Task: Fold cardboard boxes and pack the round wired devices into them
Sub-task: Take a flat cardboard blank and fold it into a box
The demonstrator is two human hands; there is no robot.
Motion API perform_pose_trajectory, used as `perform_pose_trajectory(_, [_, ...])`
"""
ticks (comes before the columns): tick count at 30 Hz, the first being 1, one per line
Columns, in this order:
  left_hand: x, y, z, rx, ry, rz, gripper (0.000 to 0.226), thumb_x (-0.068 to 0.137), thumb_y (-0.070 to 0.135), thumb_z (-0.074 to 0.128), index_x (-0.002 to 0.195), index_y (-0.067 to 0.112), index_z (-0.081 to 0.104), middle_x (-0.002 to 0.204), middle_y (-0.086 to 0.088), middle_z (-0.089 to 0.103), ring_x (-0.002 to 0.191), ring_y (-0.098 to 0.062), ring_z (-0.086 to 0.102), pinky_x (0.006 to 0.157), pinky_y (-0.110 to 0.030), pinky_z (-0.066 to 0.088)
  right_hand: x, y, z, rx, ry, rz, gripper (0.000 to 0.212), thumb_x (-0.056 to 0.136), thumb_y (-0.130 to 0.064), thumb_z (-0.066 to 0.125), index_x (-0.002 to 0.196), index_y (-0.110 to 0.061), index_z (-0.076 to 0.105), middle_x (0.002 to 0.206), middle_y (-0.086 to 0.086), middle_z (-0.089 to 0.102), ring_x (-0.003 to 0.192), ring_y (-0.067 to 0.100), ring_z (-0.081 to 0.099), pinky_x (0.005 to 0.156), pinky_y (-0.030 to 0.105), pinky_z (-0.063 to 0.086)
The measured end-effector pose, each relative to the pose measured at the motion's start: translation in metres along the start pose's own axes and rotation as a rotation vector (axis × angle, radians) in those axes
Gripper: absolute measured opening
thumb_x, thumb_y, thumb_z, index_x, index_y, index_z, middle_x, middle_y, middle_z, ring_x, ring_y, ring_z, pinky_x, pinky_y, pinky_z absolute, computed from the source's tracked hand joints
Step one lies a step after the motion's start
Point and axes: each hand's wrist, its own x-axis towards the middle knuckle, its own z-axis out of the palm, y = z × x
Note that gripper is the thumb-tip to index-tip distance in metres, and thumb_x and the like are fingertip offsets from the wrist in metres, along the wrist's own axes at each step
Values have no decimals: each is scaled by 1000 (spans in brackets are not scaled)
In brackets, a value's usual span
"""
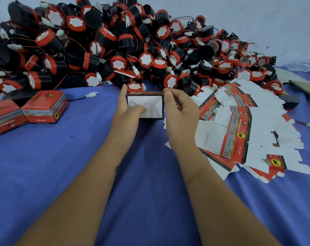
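Both hands hold a small red-and-black cardboard box (145, 106) above a blue cloth-covered table (62, 166), its white open end facing the viewer. The left hand (128, 108) grips the left side, thumb pressing inside; the right hand (179, 110) pinches the right edge. Behind lies a heap of round black-and-red wired devices (115, 47); flat unfolded box blanks (242, 128) spread right, finished red boxes (46, 108) sit left.
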Motion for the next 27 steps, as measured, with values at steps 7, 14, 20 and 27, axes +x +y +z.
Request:
perform_pose_trajectory(7, [6,5,-2,-261,-127,-35,87,78,68,53,152,22,39,157,-3,38,147,-21,33,121,-47,24,-1,-1,6,-35,-78,88,11,87,-20,70,97,-23,65,112,-3,57,108,12,56,98,32,49])
perform_pose_trajectory(14, [3,3,-8,-285,-59,-189,51,100,35,52,145,10,46,129,-10,66,118,-22,64,105,-40,49,-7,1,8,-104,-99,-187,38,81,-6,73,55,-14,47,101,-2,56,96,0,56,78,17,51])
perform_pose_trajectory(20, [14,-3,-19,-106,63,-65,73,85,-8,65,148,18,38,137,0,58,121,-15,58,97,-30,52,-6,10,9,-106,-142,-50,23,86,-10,64,66,-17,55,81,-4,59,76,3,53,69,18,43])
perform_pose_trajectory(27, [13,-6,-11,-6,95,-52,33,86,33,70,106,44,46,111,18,60,102,0,62,73,-18,49,0,10,3,-72,-244,59,15,91,-12,57,88,-25,64,94,-9,64,81,-3,56,69,7,43])
